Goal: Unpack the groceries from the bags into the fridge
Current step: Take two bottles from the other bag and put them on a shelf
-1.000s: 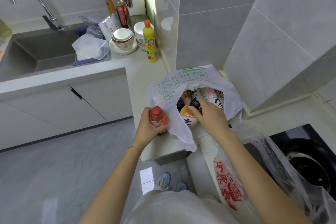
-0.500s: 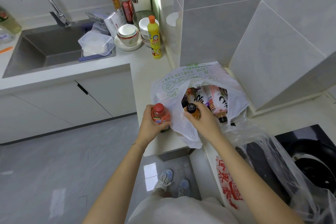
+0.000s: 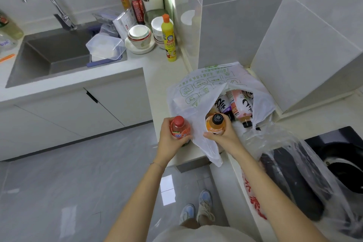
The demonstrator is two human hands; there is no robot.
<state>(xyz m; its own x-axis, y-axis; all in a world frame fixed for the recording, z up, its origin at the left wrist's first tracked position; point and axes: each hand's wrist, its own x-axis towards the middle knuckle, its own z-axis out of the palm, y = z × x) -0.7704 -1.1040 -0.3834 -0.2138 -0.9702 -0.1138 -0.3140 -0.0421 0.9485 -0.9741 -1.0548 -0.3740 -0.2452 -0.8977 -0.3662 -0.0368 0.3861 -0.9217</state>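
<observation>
Orange bottle: right hand grips; red bottle: left hand grips; bag between.

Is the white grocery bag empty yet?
Not empty: several bottles lie inside the white bag, visible through its open mouth.

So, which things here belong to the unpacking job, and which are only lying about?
For the job: left hand gripping the red-capped bottle; right hand gripping the orange bottle; white bag with more bottles inside.
Lying about: yellow squeeze bottle; stacked bowls; clear plastic box; tap.
</observation>
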